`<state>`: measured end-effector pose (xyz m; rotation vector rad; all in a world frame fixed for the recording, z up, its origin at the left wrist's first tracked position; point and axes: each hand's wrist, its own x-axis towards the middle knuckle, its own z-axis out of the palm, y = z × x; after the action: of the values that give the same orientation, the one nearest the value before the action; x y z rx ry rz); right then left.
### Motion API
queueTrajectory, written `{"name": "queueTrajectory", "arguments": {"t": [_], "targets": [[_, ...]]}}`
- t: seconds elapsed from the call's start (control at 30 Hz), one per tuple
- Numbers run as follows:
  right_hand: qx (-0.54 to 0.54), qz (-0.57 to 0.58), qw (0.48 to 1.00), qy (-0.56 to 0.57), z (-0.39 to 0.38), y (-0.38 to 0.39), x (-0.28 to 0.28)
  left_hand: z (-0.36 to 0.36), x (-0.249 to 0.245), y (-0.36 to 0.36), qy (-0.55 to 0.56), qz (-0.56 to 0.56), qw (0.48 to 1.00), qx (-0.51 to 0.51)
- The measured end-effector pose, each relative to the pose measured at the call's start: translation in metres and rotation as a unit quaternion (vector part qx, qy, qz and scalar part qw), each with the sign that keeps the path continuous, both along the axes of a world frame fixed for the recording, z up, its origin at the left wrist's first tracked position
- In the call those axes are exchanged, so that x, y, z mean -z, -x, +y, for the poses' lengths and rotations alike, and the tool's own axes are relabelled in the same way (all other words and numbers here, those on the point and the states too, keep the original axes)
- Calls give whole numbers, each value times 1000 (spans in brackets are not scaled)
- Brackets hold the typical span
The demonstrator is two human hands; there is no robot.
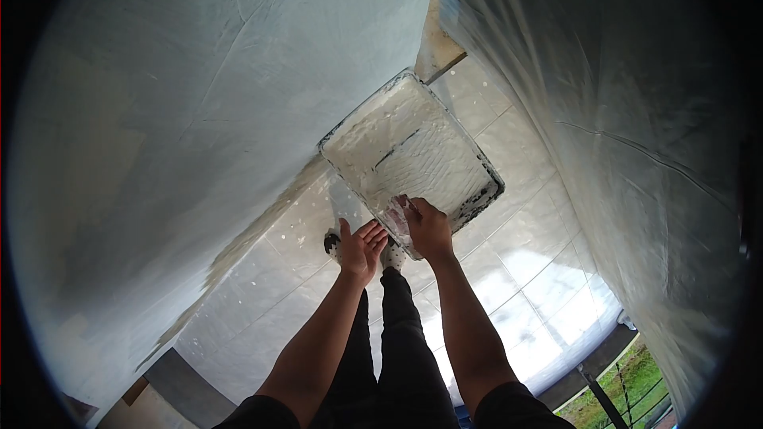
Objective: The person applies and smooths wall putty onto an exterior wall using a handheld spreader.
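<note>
A dark-rimmed paint tray [387, 155] coated in thick white paint lies tilted in view below me, with a ribbed slope in its middle. At its near edge my right hand [431, 230] is closed on a paint-smeared, pinkish-white object [397, 217]; its kind cannot be made out. My left hand [362, 250] is just left of it, palm turned up and fingers stretched out, holding nothing. Its fingertips come close to the tray's near corner and the smeared object.
A pale, patchily painted wall [238, 71] rises at left. Translucent plastic sheeting [628, 151] hangs along the right. The tiled floor [509, 214] is spotted with paint. My feet in spotted socks [393, 256] stand under my hands. Grass and a railing [608, 397] show at bottom right.
</note>
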<state>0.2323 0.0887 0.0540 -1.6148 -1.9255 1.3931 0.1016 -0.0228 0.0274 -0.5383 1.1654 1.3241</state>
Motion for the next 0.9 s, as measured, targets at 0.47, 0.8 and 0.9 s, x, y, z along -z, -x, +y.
{"name": "queueTrajectory", "arguments": {"t": [0.47,0.8,0.9], "targets": [[-11,6,996,84,21,-3,9,-1,3,2,-6,2,1000,15],[38,-20,997,66,32,-2,6,0,0,3,-8,-4,1000,14],[35,-2,998,44,21,5,4,0,-1,3,-6,-9,1000,10]]}}
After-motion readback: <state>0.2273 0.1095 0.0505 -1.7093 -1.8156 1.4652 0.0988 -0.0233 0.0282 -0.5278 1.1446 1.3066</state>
